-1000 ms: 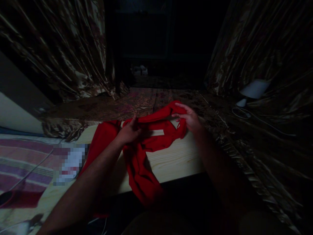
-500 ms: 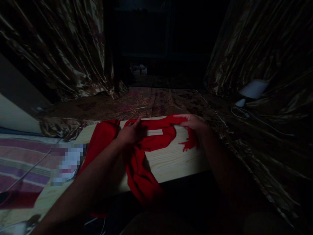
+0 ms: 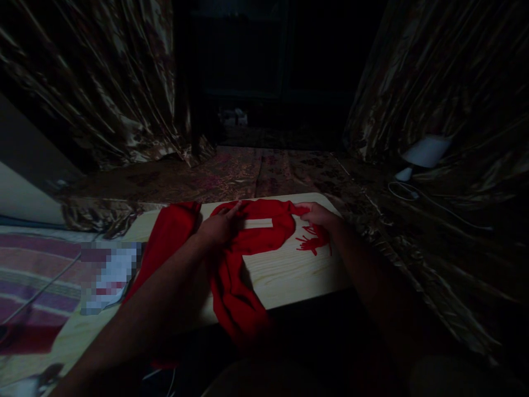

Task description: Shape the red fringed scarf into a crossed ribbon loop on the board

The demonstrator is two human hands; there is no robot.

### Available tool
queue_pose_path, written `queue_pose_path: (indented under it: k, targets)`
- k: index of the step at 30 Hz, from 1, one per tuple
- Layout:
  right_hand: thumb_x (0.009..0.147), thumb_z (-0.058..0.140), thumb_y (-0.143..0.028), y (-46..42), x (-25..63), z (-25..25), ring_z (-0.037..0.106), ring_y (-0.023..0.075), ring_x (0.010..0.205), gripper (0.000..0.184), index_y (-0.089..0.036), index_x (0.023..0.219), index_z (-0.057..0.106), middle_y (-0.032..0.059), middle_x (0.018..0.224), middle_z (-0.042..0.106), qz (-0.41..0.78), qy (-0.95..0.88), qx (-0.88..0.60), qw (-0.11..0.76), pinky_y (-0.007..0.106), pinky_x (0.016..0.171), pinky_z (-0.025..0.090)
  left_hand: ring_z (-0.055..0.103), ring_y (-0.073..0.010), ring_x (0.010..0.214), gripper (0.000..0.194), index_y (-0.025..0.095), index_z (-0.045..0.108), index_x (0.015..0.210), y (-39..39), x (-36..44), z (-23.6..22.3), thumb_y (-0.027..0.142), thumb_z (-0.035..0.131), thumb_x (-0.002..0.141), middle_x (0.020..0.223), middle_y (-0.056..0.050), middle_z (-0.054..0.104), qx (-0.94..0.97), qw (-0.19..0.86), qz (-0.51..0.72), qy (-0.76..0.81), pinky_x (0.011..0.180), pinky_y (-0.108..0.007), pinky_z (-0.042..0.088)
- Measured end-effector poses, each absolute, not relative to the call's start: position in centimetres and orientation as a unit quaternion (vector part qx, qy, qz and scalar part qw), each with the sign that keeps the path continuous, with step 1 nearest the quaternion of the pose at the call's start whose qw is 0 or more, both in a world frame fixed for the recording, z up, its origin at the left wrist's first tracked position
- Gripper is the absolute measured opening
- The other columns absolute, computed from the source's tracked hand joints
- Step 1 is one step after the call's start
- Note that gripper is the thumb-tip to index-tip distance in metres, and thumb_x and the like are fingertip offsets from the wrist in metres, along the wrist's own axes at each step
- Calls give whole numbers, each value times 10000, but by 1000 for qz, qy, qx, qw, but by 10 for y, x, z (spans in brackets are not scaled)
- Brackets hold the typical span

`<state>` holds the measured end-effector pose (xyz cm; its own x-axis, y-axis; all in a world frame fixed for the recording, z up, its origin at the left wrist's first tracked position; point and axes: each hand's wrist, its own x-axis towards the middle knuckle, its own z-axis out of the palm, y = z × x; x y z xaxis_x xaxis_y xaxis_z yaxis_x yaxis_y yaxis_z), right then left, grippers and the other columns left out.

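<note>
A red scarf [image 3: 264,242] with a fringed end lies in a loop on a pale wooden table [image 3: 285,275]. One length of it hangs over the table's near edge. My left hand [image 3: 219,225] rests on the loop's left side, fingers stretched out over the cloth, some of them hard to see in the dark. With my right hand [image 3: 320,214] I pinch the scarf near its end, at the loop's upper right. The red fringe [image 3: 313,242] spreads on the wood just below that hand. A pale strip [image 3: 258,223] shows inside the loop.
Another red length of cloth [image 3: 169,234] lies left of my left forearm. Beside it is a blurred-out packet [image 3: 113,275], next to a striped cloth [image 3: 37,275]. A white lamp [image 3: 427,151] with its cord stands at right. Patterned curtains [image 3: 136,82] hang behind.
My right hand has moved slightly left and down with the scarf's end. The fringe has spread out more on the table. My left hand stays at nearly the same spot.
</note>
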<state>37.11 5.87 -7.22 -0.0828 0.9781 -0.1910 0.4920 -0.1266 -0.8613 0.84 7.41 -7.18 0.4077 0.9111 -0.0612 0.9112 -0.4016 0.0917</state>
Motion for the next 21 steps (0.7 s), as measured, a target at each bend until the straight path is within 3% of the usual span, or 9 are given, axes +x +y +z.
queue_pose_path:
  k: [2, 5, 7, 10, 13, 16, 19, 21]
  targets:
    - [701, 569, -81, 60, 367, -70, 462, 63, 445, 718, -214, 1406, 577, -11, 777, 723, 430, -576, -584, 377, 165, 440, 381, 684, -276, 1023, 1016, 295, -65, 1618, 75, 9, -72, 389, 596, 853, 1537, -169, 418, 830, 63, 22, 554, 850, -341, 502]
    - [784, 556, -131, 67, 358, -66, 558, 67, 527, 750, -286, 1509, 440, 20, 1013, 745, 424, -543, -520, 505, 172, 509, 464, 624, -313, 1193, 1067, 233, -115, 1612, 77, 10, -74, 446, 598, 847, 1571, -191, 374, 825, 64, 45, 560, 927, -345, 480]
    - [792, 586, -128, 75, 352, -68, 599, 79, 555, 759, -299, 1513, 423, 28, 1079, 741, 461, -539, -524, 472, 185, 519, 483, 534, -336, 1321, 1054, 199, -94, 1615, 80, 12, -76, 516, 569, 859, 1568, -198, 390, 826, 73, 20, 558, 993, -363, 446]
    - [736, 674, -85, 86, 347, -79, 568, 91, 490, 717, -229, 1424, 532, 18, 896, 751, 521, -540, -563, 345, 198, 486, 466, 552, -367, 1296, 1011, 163, 10, 1625, 86, 14, -76, 663, 471, 876, 1440, -230, 540, 805, 95, -25, 585, 982, -412, 445]
    - [715, 693, -75, 92, 345, -88, 523, 81, 465, 580, -184, 1280, 621, -18, 746, 711, 508, -501, -582, 390, 189, 485, 444, 649, -383, 1129, 1025, 159, 169, 1611, 89, 16, -74, 758, 460, 832, 1240, -231, 672, 781, 63, -10, 621, 898, -431, 480]
    - [741, 675, -108, 94, 347, -92, 491, 74, 449, 347, -158, 1084, 665, -38, 645, 655, 492, -467, -588, 441, 179, 472, 409, 665, -353, 1078, 812, 210, 415, 1513, 91, 19, -72, 678, 507, 855, 1175, -186, 705, 808, -15, 30, 588, 900, -412, 482]
    - [793, 672, -177, 94, 353, -93, 493, 88, 440, 127, -143, 914, 658, -32, 565, 605, 499, -474, -621, 375, 196, 482, 411, 627, -328, 1154, 547, 231, 621, 1318, 98, 22, -73, 552, 529, 885, 1231, -146, 694, 864, -62, 38, 497, 958, -394, 461]
    - [829, 653, -209, 94, 359, -92, 544, 111, 474, 102, -138, 902, 666, -3, 586, 632, 470, -490, -665, 312, 217, 519, 440, 639, -320, 1133, 498, 225, 665, 1264, 106, 23, -75, 515, 535, 882, 1222, -133, 705, 876, -51, 20, 478, 940, -385, 474]
